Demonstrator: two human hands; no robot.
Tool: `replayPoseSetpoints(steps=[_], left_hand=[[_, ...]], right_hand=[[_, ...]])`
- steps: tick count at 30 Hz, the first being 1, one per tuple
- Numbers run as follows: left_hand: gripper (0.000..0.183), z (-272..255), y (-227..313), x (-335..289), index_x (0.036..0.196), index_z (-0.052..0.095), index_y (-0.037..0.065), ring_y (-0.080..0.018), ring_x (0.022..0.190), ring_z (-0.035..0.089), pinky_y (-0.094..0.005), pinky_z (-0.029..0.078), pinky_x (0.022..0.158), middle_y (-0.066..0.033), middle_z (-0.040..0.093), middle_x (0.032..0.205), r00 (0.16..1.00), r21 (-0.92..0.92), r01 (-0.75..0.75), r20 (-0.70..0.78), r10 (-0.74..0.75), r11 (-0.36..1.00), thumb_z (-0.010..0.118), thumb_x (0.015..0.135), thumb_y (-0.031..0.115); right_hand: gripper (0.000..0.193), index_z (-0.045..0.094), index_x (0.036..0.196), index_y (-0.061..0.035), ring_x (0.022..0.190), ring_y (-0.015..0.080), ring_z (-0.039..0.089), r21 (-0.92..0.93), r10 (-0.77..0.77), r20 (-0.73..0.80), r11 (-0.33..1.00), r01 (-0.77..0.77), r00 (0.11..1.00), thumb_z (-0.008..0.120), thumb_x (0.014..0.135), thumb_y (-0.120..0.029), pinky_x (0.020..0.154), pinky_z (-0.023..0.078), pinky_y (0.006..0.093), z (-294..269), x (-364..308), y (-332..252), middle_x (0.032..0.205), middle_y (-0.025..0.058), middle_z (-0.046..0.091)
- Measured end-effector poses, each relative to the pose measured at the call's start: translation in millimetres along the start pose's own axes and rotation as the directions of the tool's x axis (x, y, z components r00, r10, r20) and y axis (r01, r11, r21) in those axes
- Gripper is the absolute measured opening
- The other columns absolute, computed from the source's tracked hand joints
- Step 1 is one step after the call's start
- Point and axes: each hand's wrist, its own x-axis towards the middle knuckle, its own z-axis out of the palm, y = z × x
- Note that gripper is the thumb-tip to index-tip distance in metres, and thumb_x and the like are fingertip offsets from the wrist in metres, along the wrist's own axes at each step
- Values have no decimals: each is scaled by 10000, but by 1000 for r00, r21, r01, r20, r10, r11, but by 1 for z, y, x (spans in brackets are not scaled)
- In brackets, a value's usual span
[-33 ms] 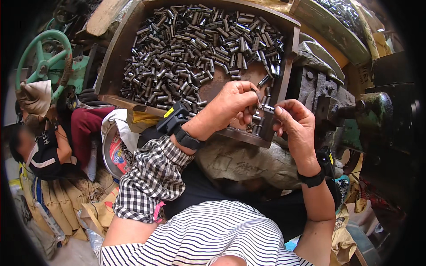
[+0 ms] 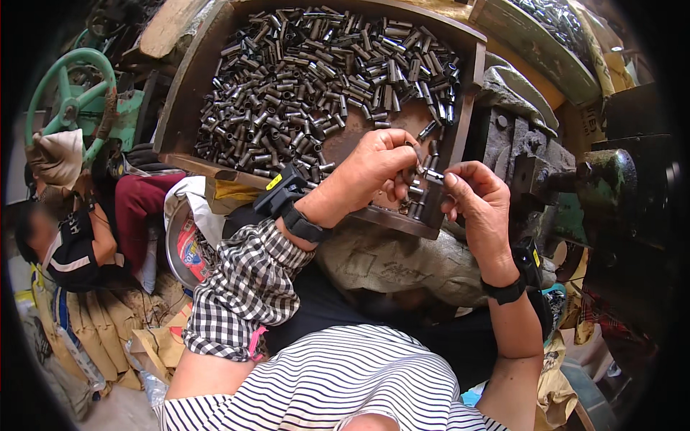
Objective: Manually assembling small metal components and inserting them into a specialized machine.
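Over the near right corner of a shallow tray [image 2: 460, 122], both hands meet at a small shiny metal tube [image 2: 433, 175]. The thumb and forefinger of my right hand [image 2: 478, 201] pinch the tube's right end. My left hand [image 2: 388, 169] is closed at its other end, with its fingers bent; part of the tube is hidden there. Many dark metal tubes [image 2: 287, 93] lie heaped in the tray, mostly toward its far and left sides. Several more tubes [image 2: 415, 208] lie in the corner just under my hands.
To the right stands a dark, greasy machine [image 2: 604, 179]. A grey cloth [image 2: 402, 266] hangs below the tray's near edge. At left are a green handwheel [image 2: 70, 108], another person [image 2: 79, 237] and a metal basin [image 2: 176, 244]. Another box [image 2: 539, 50] of metal parts sits far right.
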Motion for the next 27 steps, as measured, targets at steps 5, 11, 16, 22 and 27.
replayPoseSetpoints(steps=[5,11,16,22,27], left_hand=[[115,4,1,1,956,555,41,-82,482,551,-177,429,404,-23,568,679,999,-23,41,-20,-41,999,513,867,102],[144,2,-4,1,1009,566,24,-76,504,568,-168,456,436,-31,597,712,999,-34,-22,32,23,999,543,898,113],[179,2,-6,-1,1038,569,16,-77,535,590,-166,465,453,-56,628,781,999,15,-31,41,30,999,568,907,137],[299,18,-24,-5,1126,541,-23,-258,681,650,-316,507,554,-171,630,882,711,795,-558,312,630,237,596,839,41],[392,12,-13,-6,1155,529,-9,-353,777,620,-365,516,609,-193,611,868,727,790,-588,419,543,177,627,776,5]], right_hand=[[123,600,923,4,561,67,589,61,11,-9,998,-11,1000,625,872,-105,454,424,167,0,-1,3,770,41,634],[122,590,913,-4,556,75,593,126,47,-38,991,-42,998,631,868,-109,452,437,177,0,0,2,757,46,638],[120,588,894,-10,558,72,597,156,19,-63,988,-9,998,648,855,-107,452,452,179,-3,1,3,737,32,628],[113,578,853,-24,542,69,598,180,82,-40,981,-73,996,668,836,-91,439,453,166,-3,1,1,716,25,621],[103,574,843,-32,528,65,593,197,136,29,971,-139,990,669,827,-68,425,430,145,-9,9,4,702,35,623]])
